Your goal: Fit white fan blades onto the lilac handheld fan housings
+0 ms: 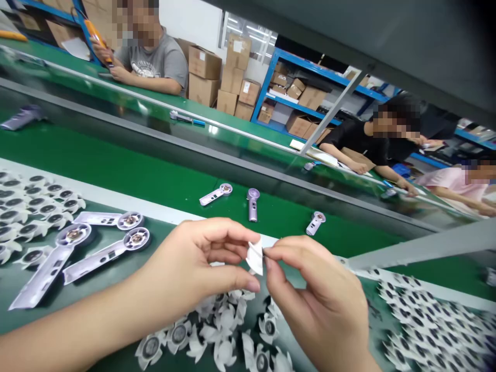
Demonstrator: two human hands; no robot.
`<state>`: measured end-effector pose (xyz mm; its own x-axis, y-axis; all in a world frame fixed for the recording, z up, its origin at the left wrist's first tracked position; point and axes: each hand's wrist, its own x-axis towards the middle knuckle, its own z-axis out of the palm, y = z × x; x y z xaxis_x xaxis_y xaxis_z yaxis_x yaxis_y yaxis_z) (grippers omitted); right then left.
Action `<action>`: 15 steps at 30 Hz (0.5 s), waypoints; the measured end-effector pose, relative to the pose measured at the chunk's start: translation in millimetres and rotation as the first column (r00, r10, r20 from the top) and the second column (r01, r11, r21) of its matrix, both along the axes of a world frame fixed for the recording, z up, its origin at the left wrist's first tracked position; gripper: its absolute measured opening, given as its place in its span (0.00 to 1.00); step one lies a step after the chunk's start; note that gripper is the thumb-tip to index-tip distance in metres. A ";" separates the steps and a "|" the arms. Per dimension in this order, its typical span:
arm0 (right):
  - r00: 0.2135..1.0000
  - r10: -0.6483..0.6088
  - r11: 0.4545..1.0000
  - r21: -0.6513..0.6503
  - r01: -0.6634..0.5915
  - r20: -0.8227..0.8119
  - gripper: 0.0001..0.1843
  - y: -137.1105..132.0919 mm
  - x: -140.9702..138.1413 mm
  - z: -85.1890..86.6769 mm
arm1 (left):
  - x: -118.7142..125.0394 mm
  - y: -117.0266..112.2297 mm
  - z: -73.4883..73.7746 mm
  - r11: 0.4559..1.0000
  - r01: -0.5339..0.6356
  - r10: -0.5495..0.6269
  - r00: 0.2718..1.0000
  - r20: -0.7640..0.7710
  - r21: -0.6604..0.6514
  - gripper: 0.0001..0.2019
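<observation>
My left hand pinches a small white fan impeller between thumb and fingers, held edge-on above the bench. My right hand pinches at the same impeller's right side, with something thin and dark at its fingertips that I cannot make out. Beneath both hands lies a heap of white fan impellers. Three lilac handheld-fan bodies with exposed motors lie on the bench at the left.
More impellers are spread at the far left and the right. On the green conveyor belt lie three fan bodies. Across the line sit other people: a grey-shirted one, a black-shirted one. Cardboard boxes fill blue shelves behind.
</observation>
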<state>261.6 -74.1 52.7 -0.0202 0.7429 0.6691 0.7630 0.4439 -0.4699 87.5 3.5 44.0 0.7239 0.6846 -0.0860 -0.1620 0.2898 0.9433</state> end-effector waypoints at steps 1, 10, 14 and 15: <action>1.000 0.001 1.000 0.011 -0.001 0.014 0.06 -0.1 -0.8 0.9 | 0.4 0.3 0.5 1.000 -0.007 0.007 1.000 0.001 0.004 0.16; 0.998 0.049 0.999 0.011 -0.049 0.038 0.11 -8.9 -4.4 -5.5 | 3.0 -4.1 0.1 0.997 -0.080 0.080 0.996 -0.028 0.022 0.15; 0.983 0.155 0.982 0.093 -0.163 0.095 0.25 3.5 -1.1 -13.7 | -9.5 4.3 19.2 0.927 -0.240 0.290 0.946 -0.147 0.287 0.14; 0.988 0.140 0.988 0.059 -0.144 0.068 0.26 17.0 -0.5 -18.8 | -17.6 8.3 26.9 0.885 -0.283 0.360 0.919 -0.159 0.369 0.15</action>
<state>261.1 -57.1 34.0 -0.1667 0.6857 0.7086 0.7173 0.5774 -0.3900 69.9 11.8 70.9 0.4481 0.8921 0.0586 0.0272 -0.0791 0.9965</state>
